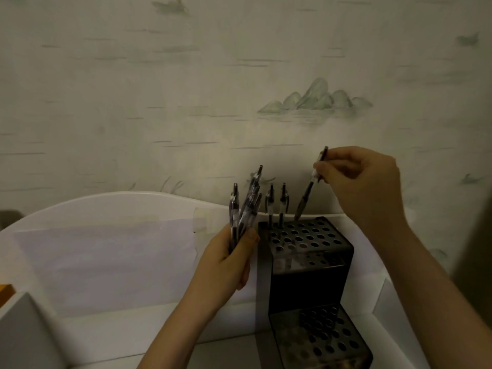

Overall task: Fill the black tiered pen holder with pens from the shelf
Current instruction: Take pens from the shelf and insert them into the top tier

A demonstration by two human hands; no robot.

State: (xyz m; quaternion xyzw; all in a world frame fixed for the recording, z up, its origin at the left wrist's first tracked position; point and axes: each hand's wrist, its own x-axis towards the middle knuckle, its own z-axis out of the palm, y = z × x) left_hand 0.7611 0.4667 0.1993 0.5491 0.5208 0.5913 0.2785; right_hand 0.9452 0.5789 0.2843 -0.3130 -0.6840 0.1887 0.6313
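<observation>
With the right hand [356, 177] pinching a slim clear-barrelled black pen [308, 186] tilted above the black perforated tiered pen holder's [306, 265] back row, and the left hand [229, 259] gripping a spare bundle [245, 209], straighten it over the next free hole before lowering.

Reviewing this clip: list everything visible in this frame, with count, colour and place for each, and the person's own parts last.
black tiered pen holder: one, black, perforated top, standing right of centre on the white surface.
lower tier: one, black, holes unfilled, at the bottom of the frame.
standing pens: two, clear with dark ends, upright in the top tier's back row.
single pen: one, dark and clear, tilted, tip at a back-row hole.
bundle of pens: several, exact count unclear, left of the holder.
white surface: one, curved back edge, pale sheet taped on.
wallpaper: pale, green mountain motif.
left hand: grips the bundle.
right hand: pinches the single pen.
</observation>
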